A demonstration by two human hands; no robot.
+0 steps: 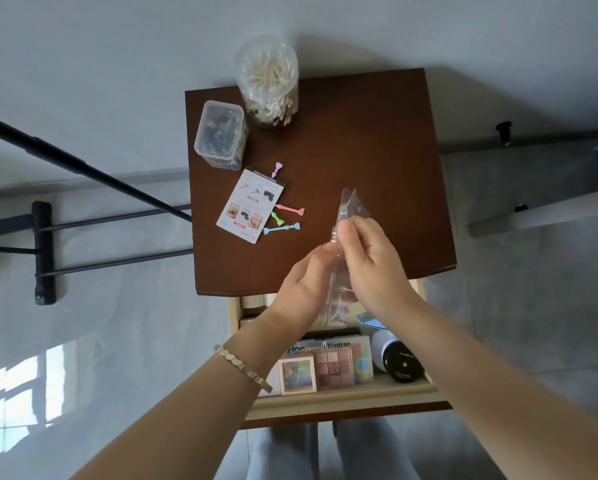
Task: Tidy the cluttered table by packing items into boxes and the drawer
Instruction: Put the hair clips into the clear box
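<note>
Both hands hold a clear plastic blister pack upright above the front edge of the small brown table. My left hand grips its lower part from the left, and my right hand pinches its edge from the right. On the table's left lie a printed card and several small coloured applicator sticks. The drawer below stands pulled out, packed with eyeshadow palettes, Hydron boxes and a black-capped jar.
A round clear tub of cotton swabs stands at the table's back edge. A rectangular clear box of dark small items sits at the back left. A black metal rack stands on the floor to the left.
</note>
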